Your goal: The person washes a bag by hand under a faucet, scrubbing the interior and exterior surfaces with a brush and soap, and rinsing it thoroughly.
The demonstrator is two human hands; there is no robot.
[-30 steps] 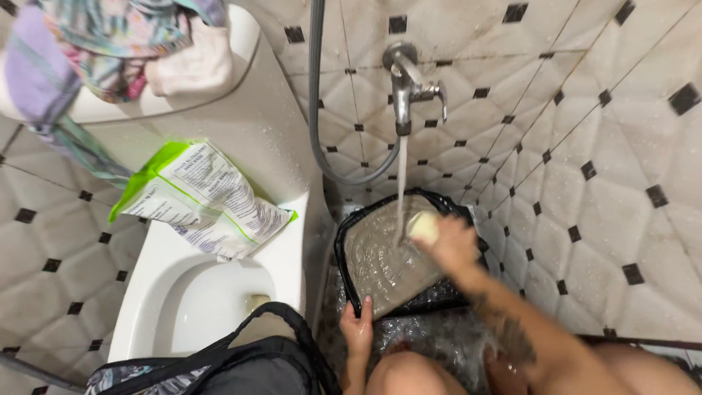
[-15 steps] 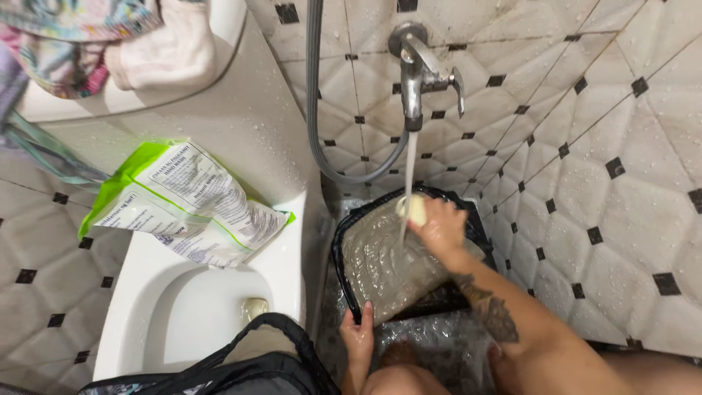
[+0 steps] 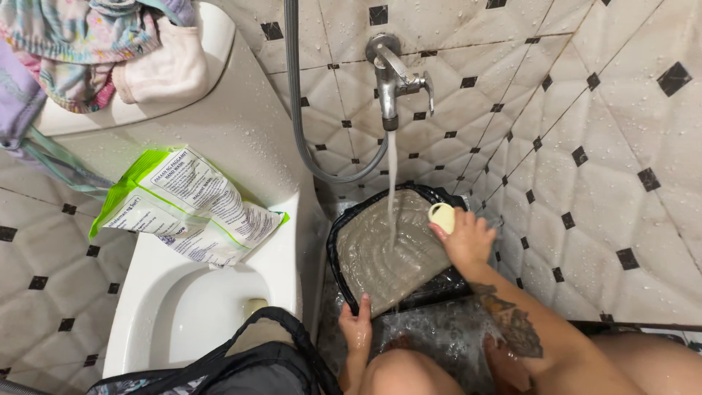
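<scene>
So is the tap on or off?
On. A stream of water runs down from the tap onto the grey sheet in the black tub, beside the right hand.

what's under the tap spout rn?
Under the tap, a water stream falls onto a grey tray with a black rim. The right hand holds a pale soap bar beside it; the left hand steadies the near edge. What lies beneath the tray is hidden.

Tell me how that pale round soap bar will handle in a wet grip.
The pale round soap bar in the right hand is probably slippery, with tap water running beside it. Its rounded edge gives little purchase, so it might squirt out. It looks solid, likely rigid.
</scene>
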